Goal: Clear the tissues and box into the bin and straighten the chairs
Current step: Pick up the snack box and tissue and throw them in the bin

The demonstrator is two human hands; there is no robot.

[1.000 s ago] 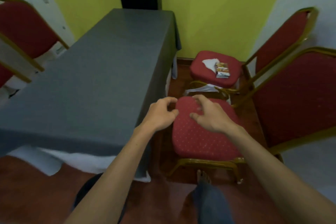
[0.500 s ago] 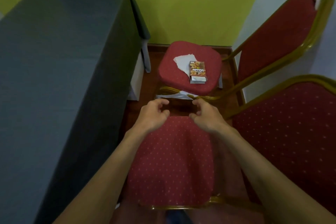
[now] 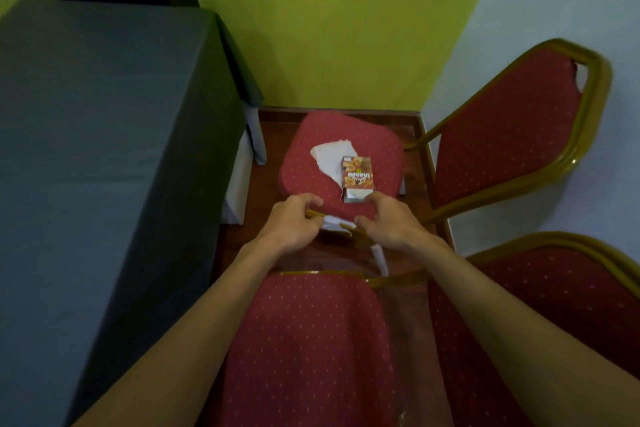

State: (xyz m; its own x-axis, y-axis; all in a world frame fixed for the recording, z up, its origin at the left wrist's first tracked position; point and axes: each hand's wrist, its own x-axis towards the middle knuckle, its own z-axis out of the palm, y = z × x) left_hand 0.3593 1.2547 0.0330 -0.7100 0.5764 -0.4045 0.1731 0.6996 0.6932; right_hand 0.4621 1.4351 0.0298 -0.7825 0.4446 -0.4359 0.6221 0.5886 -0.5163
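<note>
left hand [image 3: 292,224] and right hand [image 3: 384,222] both curl round chair [image 3: 311,146] front rim. box [image 3: 357,177] and tissue [image 3: 329,156] at 12 o'clock, untouched. probably the clearing step; next, right hand lifts and pinches box.

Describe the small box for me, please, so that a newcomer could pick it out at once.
In the corner below the green wall stands the far chair. On the near right of its red seat lies the box, partly over a white tissue. It is the only printed orange-brown carton, and its near end is open and silvery.
</note>
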